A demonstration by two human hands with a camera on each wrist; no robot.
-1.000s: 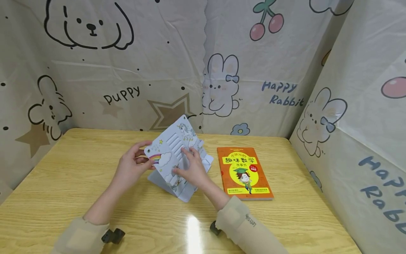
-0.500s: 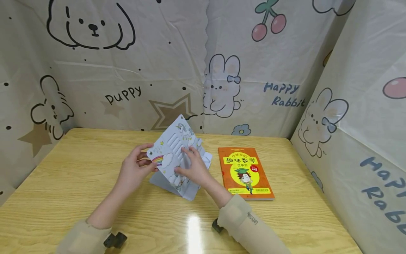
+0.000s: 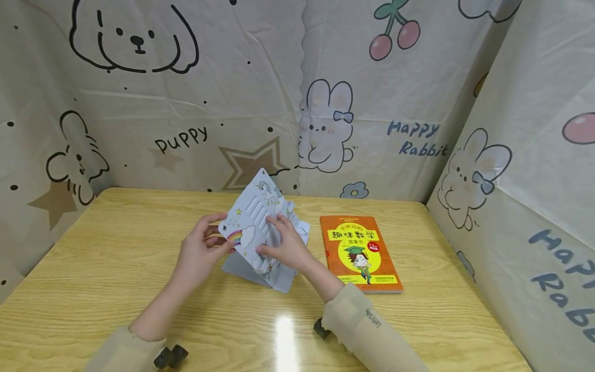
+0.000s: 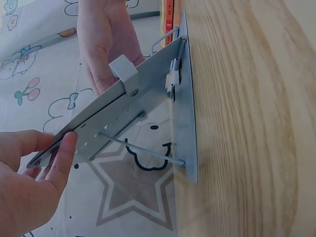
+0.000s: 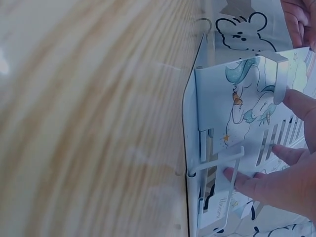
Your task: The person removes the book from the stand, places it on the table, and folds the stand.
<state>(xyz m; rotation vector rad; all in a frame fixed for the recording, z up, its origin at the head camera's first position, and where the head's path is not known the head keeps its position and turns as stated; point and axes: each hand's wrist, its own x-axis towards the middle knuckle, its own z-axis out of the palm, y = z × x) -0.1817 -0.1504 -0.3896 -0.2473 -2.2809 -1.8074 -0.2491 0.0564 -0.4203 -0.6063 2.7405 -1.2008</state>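
Note:
A white metal book stand point(image 3: 245, 227), printed with unicorns, a rainbow and stars, stands on the table with its slotted panel raised at a slant over the base plate. My left hand point(image 3: 200, 253) pinches the panel's upper left corner between thumb and fingers; the left wrist view shows the grey back of the panel and a thin wire strut point(image 4: 143, 149) running down to the base. With fingers spread, my right hand point(image 3: 289, 245) rests on the panel's printed front. In the right wrist view its thumb is beside a bent white clip point(image 5: 280, 79) on the panel's edge.
An orange book point(image 3: 334, 258) with a cartoon figure on its cover lies flat to the right of the stand. The wooden table point(image 3: 116, 248) ends at a cloth backdrop point(image 3: 232, 103) printed with animals. Another cloth wall stands on the right.
The stand has turned a little: its top corner has moved slightly left and its lower corner right. My left hand has shifted slightly right with it. The right hand stays on the panel.

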